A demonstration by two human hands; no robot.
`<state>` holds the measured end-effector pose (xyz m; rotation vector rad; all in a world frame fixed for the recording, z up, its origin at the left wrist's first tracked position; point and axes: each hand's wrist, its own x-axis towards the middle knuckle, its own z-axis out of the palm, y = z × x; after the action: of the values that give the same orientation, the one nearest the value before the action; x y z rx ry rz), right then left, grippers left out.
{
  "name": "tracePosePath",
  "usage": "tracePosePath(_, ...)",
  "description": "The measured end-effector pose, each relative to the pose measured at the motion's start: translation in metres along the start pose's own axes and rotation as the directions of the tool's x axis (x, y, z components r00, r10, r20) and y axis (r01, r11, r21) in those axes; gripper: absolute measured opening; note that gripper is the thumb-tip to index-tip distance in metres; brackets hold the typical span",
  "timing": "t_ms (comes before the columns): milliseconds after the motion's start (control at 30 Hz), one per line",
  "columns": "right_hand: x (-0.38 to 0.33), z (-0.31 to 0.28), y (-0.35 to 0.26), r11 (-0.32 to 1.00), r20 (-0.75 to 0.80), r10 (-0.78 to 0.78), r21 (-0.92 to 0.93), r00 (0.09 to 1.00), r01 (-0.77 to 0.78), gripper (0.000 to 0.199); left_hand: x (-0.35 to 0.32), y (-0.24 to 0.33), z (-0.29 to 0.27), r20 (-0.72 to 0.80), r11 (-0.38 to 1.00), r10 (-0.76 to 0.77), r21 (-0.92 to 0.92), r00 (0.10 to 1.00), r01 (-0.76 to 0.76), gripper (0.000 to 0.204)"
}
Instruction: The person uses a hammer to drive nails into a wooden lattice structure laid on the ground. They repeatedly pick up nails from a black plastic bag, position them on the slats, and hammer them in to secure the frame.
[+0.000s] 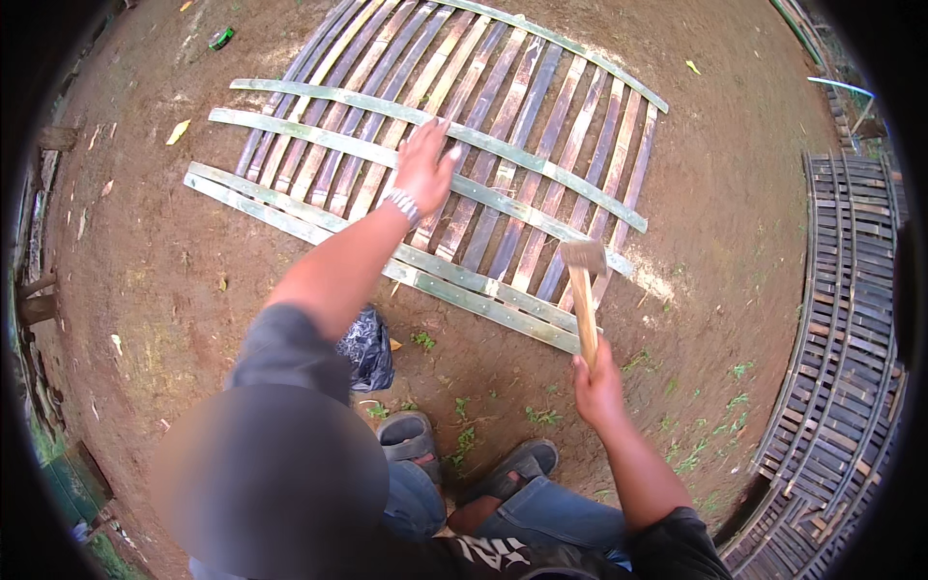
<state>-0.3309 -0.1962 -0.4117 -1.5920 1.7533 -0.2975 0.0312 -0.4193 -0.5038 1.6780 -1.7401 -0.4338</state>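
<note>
A panel of split bamboo strips (pixel 527 97) lies on the ground before me, its dark and pale strips side by side with gaps between. Greenish bamboo crosspieces (pixel 541 166) run across it. My left hand (pixel 423 172), with a metal watch at the wrist, reaches over the middle of the panel. Its fingers are stretched out at one crosspiece; whether they press on it I cannot tell. In my right hand (pixel 599 387) is a hammer (pixel 584 295) with a pale wooden handle and a blocky head, held near the panel's lower right corner.
A black plastic bag (pixel 367 350) sits on the soil near my sandals (pixel 411 440). More slatted bamboo panels (pixel 841 319) lie along the right side. A green can-like object (pixel 221 39) lies at the far left. Wooden pieces (pixel 39 309) line the left edge.
</note>
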Motion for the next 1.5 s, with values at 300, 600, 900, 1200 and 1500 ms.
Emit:
tracePosePath(300, -0.07, 0.02, 0.052, 0.962, 0.281, 0.201, 0.125, 0.938, -0.244, 0.05, -0.264, 0.007, -0.177, 0.383, 0.983, -0.129, 0.174, 0.915, 0.066, 0.008)
tracePosePath(600, -0.057, 0.043, -0.001, 0.853, 0.396, 0.217, 0.367, 0.892, -0.37, 0.048, -0.284, -0.034, -0.137, 0.434, 0.863, -0.352, 0.494, 0.83, 0.108, 0.014)
tracePosePath(900, -0.064, 0.042, -0.01, 0.775, 0.431, 0.216, 0.47, 0.876, -0.423, 0.051, -0.284, -0.01, -0.15, 0.335, 0.891, -0.361, 0.399, 0.871, 0.216, 0.01)
tracePosePath(1200, -0.057, 0.049, -0.001, 0.753, 0.422, 0.214, 0.503, 0.881, -0.424, 0.053, -0.256, 0.012, -0.165, 0.159, 0.974, -0.22, 0.095, 0.962, 0.207, 0.017)
tracePosePath(1500, -0.048, 0.053, 0.004, 0.742, 0.341, 0.23, 0.544, 0.911, -0.391, 0.055, -0.122, 0.06, -0.037, 0.35, 0.853, -0.202, -0.396, 0.915, 0.34, 0.017)
